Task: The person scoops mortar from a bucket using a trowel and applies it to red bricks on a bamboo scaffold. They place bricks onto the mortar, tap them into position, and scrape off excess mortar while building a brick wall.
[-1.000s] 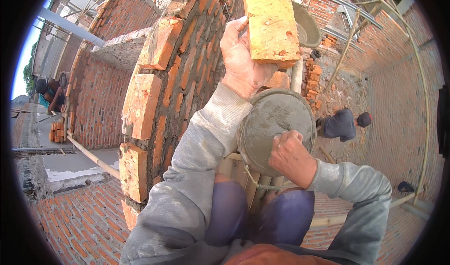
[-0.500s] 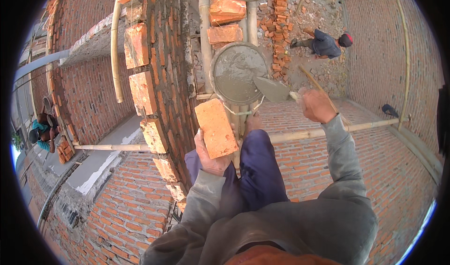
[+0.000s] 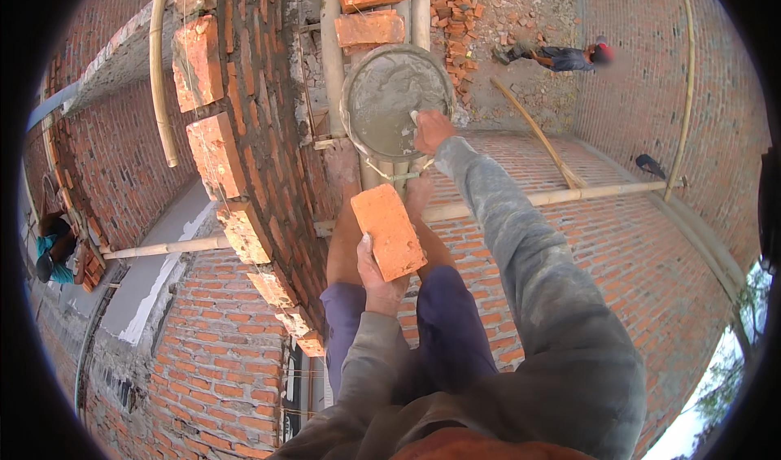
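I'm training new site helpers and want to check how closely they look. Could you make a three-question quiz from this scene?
1. Which hand holds the brick?
2. True or false: the right hand is at the bucket.
3. What colour is the cap on the co-worker at upper right?
A) yellow
B) red
C) white

Key:
1. The left hand.
2. True.
3. B.

Red brick walls (image 3: 634,69), rubble-strewn ground (image 3: 547,94), grey ledge (image 3: 150,277), bright sky (image 3: 682,431) lower right
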Available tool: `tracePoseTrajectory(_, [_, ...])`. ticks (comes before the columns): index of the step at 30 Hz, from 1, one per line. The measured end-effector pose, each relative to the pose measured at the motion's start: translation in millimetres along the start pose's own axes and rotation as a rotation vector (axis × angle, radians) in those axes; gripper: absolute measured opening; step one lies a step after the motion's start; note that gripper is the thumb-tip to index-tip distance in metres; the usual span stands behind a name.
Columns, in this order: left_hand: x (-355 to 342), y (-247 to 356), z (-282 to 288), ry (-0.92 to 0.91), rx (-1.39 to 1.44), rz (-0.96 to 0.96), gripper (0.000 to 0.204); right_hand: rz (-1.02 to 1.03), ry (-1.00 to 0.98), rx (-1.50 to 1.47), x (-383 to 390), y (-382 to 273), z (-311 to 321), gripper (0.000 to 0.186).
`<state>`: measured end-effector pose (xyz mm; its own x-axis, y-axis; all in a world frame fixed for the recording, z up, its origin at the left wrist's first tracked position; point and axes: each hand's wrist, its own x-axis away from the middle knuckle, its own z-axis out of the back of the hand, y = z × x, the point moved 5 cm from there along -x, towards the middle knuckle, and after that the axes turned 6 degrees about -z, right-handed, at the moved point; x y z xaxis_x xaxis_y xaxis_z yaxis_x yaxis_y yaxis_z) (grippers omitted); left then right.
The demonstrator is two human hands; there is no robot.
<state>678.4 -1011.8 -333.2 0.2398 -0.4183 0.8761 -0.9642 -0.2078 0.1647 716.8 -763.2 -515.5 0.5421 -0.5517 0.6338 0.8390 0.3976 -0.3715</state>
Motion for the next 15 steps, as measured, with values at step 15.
tracePoseTrajectory(15, [-17.1, -48.6, 48.7, 0.241, -0.103, 0.145, 0.053, 0.035, 0.051, 0.106, 89.7, -34.7, 6.0, 0.024])
